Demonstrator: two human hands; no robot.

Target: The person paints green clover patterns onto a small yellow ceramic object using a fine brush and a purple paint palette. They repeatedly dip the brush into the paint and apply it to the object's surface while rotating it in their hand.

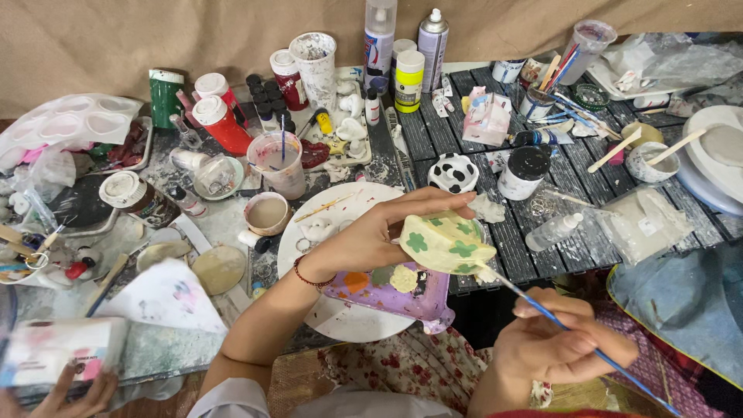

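Note:
My left hand (378, 232) holds a pale yellow clay piece painted with green clovers (446, 243), tilted over the table's front edge. My right hand (561, 340) grips a thin blue-handled paintbrush (574, 334); its tip touches the lower right edge of the clay piece. Just below the piece sits a purple paint palette (391, 293) with blobs of orange, green and cream paint, resting on a round white plate (344, 313).
Paint jars, spray cans (433, 45), cups of murky water (279, 161), a black-and-white spotted figure (453, 172) and a black-lidded jar (523, 172) crowd the table. Another person's hand (73, 393) holds a white packet at the bottom left. A white turntable (724, 159) stands far right.

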